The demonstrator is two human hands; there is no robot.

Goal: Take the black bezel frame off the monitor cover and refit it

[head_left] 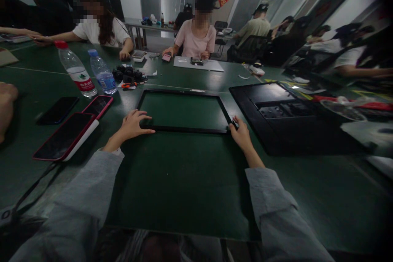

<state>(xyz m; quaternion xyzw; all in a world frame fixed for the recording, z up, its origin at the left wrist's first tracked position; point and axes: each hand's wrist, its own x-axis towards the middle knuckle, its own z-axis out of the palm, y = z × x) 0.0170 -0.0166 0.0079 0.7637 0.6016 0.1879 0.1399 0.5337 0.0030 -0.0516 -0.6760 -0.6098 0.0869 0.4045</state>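
A thin black rectangular frame, like a monitor bezel (pixel 190 130), lies over the green table in front of me, with the tabletop showing through its opening. At its near left corner is my left hand (pixel 132 126), thumb along the near bar and fingers over the left side, gripping it. My right hand (pixel 241 134) is closed around the near right corner. To the right lies a large black panel (pixel 310 133) with a recessed section, which looks like a monitor back cover; neither hand touches it.
Left of the frame are phones (pixel 66 137), one dark phone (pixel 58 110), a red-capped bottle (pixel 76 71) and a blue-capped bottle (pixel 102 73). Orange-handled scissors (pixel 129 86) lie by black items. A person (pixel 196 37) sits opposite; a clear plastic bag (pixel 342 108) lies far right.
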